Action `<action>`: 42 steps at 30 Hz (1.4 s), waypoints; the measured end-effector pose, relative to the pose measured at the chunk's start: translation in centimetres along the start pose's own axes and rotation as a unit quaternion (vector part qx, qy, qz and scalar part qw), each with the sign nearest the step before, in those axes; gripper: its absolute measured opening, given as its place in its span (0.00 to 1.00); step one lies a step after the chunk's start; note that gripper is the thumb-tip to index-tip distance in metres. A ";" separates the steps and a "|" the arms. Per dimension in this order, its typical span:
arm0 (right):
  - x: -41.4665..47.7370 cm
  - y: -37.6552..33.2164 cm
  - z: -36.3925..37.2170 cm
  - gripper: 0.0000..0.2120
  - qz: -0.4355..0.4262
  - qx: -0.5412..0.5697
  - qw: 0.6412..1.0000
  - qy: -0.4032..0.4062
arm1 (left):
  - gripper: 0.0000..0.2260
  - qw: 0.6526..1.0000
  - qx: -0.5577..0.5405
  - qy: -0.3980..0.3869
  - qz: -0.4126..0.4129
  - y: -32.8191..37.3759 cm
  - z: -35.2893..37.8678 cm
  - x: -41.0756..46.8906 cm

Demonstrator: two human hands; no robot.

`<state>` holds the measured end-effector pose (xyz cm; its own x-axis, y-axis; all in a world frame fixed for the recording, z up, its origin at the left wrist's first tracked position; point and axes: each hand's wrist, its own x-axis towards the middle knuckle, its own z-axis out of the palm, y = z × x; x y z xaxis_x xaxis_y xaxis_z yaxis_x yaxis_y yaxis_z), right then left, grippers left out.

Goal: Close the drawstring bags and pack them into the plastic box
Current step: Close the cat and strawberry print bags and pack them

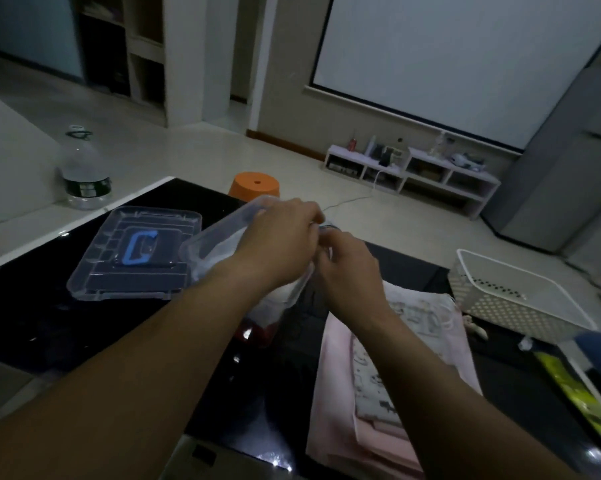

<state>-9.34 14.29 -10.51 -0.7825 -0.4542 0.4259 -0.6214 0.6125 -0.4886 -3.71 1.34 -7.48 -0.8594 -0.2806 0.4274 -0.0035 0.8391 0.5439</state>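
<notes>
Grasp untellable: left hand [285, 237], right hand [349, 271] curled together over half-hidden plastic box [219, 230].

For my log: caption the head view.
The left hand and right hand hold a pale bag over the plastic box, lid alongside.

On the glossy black table [50, 323], the clear rectangular plastic box [216, 233] stands near the far edge. The clear flat plastic lid with a blue handle [133, 251] lies just left of it. The stack of pink fabric drawstring bags [378, 375] lies to the box's right and nearer. The white perforated plastic basket [517, 296] sits further right. Behind the table stands the orange round plastic stool [256, 185], and the clear plastic water bottle [84, 174] stands far left, off the table.
</notes>
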 end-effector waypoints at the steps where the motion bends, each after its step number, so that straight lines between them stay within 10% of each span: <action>1: -0.8 1.0 -0.8 0.09 0.013 0.020 1.000 0.006 | 0.10 0.999 -0.023 0.001 0.026 1.2 0.4 -0.2; 11: -8.6 15.5 -11.2 0.08 0.297 0.138 0.941 0.087 | 0.09 0.977 -0.016 -0.211 -0.028 7.0 9.7 -3.1; 16: -11.4 20.5 -10.0 0.08 0.423 0.143 0.892 -0.075 | 0.17 0.914 0.117 -0.379 -0.081 6.4 13.9 -4.3; 32: -9.8 19.7 -8.8 0.04 0.431 0.193 0.876 -0.098 | 0.17 0.944 -0.135 -0.198 -0.227 6.6 15.9 -4.4; 42: -11.6 19.3 -13.0 0.12 0.500 0.362 0.757 -0.217 | 0.11 0.769 -0.336 -0.367 -0.402 5.5 13.9 -6.3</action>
<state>-11.75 39.77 -14.94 -0.7172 -0.2637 -0.6450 0.5532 0.3473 -0.7572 -5.39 14.21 -17.22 -0.7752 -0.0384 -0.6306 -0.6317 0.0331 0.7745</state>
